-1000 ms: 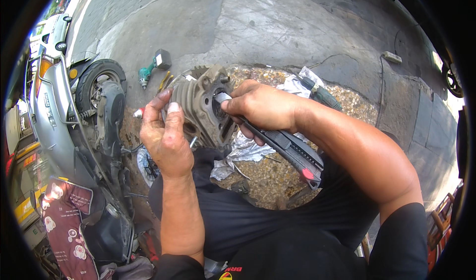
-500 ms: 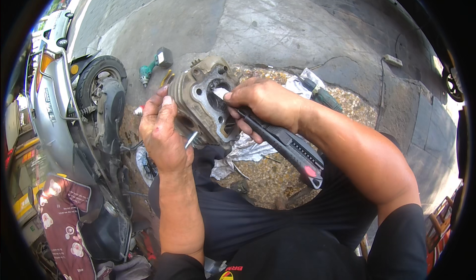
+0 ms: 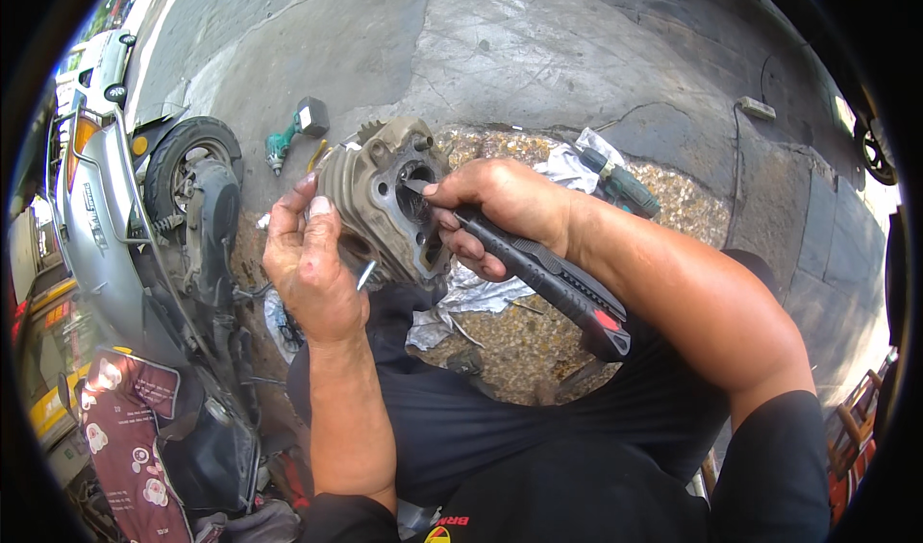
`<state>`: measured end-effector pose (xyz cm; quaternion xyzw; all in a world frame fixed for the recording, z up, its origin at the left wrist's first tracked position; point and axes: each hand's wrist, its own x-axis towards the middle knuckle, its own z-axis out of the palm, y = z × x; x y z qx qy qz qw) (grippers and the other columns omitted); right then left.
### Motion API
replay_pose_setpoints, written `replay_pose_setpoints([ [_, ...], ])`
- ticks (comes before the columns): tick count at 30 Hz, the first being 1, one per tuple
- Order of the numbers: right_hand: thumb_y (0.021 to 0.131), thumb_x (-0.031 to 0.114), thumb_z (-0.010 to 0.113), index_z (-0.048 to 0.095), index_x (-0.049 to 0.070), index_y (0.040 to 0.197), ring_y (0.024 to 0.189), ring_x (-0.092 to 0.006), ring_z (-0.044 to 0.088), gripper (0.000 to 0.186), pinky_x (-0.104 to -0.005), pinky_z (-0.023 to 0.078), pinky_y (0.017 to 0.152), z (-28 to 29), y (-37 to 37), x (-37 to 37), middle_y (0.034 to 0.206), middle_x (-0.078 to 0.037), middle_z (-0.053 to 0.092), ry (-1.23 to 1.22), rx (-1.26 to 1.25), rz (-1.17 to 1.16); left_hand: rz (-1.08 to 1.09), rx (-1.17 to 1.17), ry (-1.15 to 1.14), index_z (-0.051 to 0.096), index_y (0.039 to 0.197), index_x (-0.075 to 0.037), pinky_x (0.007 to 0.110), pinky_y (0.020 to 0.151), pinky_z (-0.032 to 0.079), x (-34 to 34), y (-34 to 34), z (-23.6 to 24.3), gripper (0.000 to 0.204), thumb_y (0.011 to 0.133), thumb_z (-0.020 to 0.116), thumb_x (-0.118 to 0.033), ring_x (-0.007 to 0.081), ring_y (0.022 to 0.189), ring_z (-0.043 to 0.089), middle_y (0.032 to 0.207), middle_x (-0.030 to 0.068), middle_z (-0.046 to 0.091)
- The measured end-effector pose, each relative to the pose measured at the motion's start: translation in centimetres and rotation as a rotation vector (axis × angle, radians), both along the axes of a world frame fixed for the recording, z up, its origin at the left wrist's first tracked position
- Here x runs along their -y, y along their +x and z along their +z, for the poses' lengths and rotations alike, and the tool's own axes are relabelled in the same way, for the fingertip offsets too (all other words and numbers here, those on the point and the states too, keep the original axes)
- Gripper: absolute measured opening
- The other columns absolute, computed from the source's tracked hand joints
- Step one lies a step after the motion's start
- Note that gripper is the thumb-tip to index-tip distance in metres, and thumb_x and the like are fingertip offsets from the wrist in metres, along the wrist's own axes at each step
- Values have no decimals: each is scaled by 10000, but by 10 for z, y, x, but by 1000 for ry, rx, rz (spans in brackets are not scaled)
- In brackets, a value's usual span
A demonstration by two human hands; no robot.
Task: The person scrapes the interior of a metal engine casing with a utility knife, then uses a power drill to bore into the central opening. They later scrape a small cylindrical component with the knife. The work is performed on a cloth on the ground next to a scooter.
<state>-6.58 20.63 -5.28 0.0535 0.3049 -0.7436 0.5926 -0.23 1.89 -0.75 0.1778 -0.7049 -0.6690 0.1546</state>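
Observation:
A grey finned engine cylinder head (image 3: 389,221) is held up in front of me, its flat face turned toward the right. My left hand (image 3: 322,269) grips its finned side with fingers bent around it. A shiny metal pin (image 3: 366,274) sticks out beside that palm. In my right hand (image 3: 514,202) is a black utility knife (image 3: 548,279) with a red patch near its butt. Its blade tip reaches to the round dark opening in the face, my thumb pressed close to the blade. Whether the edge touches the metal inside cannot be made out.
A green-and-black cordless drill (image 3: 293,135) lies beyond the cylinder head, and another power tool (image 3: 620,183) at the right by a whitish cloth (image 3: 457,298). A silver scooter (image 3: 120,235) stands close on the left. Pebbled ground (image 3: 524,351) shows between my legs.
The knife has rolled in my right hand, so its blade no longer shines white and its red patch faces differently. The cylinder head and both hands have shifted slightly left.

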Motion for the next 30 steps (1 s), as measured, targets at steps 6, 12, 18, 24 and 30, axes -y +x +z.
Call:
replay_pose_setpoints([
  [6,1011,216,466,552,27,798,407,-174,539,298,-300,445,375,-2,-1,-4,600,-90,569,-118,-80,-9,58,42,200,573,1212,65,301,898,517,5,1,6,265,970,540,-39,185,965,655,1091,130,666],
  [12,1054,233,428,573,-32,936,498,-170,586,324,-283,482,475,27,-20,-18,647,-88,586,172,-411,-22,161,116,448,591,1171,23,335,858,555,13,2,5,231,959,568,-67,210,944,674,1064,125,674],
  [18,1039,259,490,627,-53,980,799,-430,677,346,-501,529,744,46,-17,-18,827,-245,680,569,-1191,156,143,116,528,586,1186,39,338,876,545,12,5,7,248,969,555,-77,209,960,664,1065,128,669],
  [24,981,236,511,626,-36,900,782,-479,659,306,-548,530,766,48,-10,-9,775,-284,665,657,-1428,227,131,155,364,590,1180,30,361,939,516,6,7,6,256,951,552,-77,227,1022,653,1111,135,664],
  [30,951,222,558,600,1,894,645,-462,644,233,-540,522,614,39,-5,-3,657,-238,640,818,-1636,148,123,159,330,569,1200,43,351,924,519,4,8,4,276,949,554,-70,223,998,651,1103,140,659],
])
